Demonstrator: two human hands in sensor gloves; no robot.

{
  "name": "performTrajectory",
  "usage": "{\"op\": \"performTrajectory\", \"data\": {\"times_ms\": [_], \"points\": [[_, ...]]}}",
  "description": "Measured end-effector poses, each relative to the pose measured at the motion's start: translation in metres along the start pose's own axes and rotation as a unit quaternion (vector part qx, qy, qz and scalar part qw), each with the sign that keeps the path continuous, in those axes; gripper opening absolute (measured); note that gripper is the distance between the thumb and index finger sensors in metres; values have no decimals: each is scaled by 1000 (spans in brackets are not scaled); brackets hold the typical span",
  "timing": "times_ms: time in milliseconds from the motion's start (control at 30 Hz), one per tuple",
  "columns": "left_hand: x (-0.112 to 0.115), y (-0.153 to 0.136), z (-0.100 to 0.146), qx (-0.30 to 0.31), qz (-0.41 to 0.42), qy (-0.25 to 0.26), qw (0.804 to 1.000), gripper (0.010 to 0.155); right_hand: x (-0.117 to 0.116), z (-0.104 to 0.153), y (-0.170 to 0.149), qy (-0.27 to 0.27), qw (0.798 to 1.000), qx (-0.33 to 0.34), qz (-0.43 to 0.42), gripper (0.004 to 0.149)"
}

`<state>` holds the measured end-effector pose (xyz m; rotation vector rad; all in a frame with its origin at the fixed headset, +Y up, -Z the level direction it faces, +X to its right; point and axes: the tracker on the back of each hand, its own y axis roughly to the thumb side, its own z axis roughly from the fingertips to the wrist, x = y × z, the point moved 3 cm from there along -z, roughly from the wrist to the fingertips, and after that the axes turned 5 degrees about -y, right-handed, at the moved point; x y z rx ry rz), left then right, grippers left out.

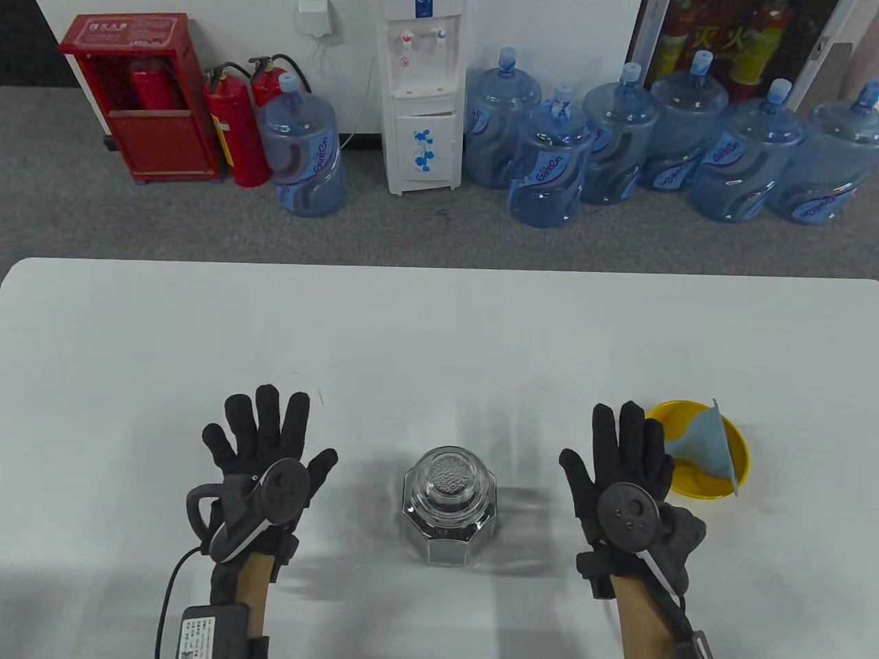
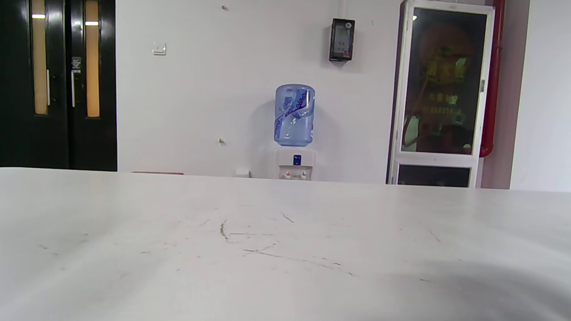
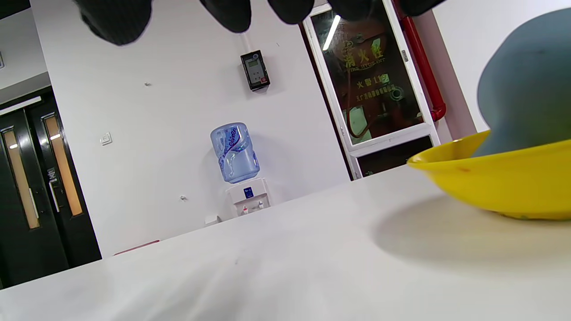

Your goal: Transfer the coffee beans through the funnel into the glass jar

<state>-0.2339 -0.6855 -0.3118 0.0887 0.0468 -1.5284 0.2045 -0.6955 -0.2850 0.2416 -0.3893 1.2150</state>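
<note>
A clear glass jar point(image 1: 450, 508) with its glass lid on stands on the white table point(image 1: 439, 329) between my hands; dark coffee beans show inside near its bottom. A grey-blue funnel point(image 1: 707, 446) lies on its side in a yellow bowl point(image 1: 707, 484) at the right; both also show in the right wrist view, the funnel point(image 3: 526, 107) above the bowl point(image 3: 504, 183). My left hand point(image 1: 264, 446) lies flat and open on the table, left of the jar. My right hand point(image 1: 628, 453) lies flat and open, right of the jar, its fingers beside the bowl. Neither holds anything.
Beyond the table's far edge, on the floor, stand several blue water bottles point(image 1: 549, 165), a white water dispenser point(image 1: 422, 96), red fire extinguishers point(image 1: 237, 130) and a red cabinet point(image 1: 141, 103). A cable and small box point(image 1: 213, 628) hang at my left wrist.
</note>
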Motion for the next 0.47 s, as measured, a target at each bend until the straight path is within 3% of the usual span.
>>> {"op": "performTrajectory", "data": {"times_ms": [467], "points": [[1, 2, 0, 1, -8, -12, 1000, 79, 0, 0, -2, 4, 1000, -5, -8, 74]]}}
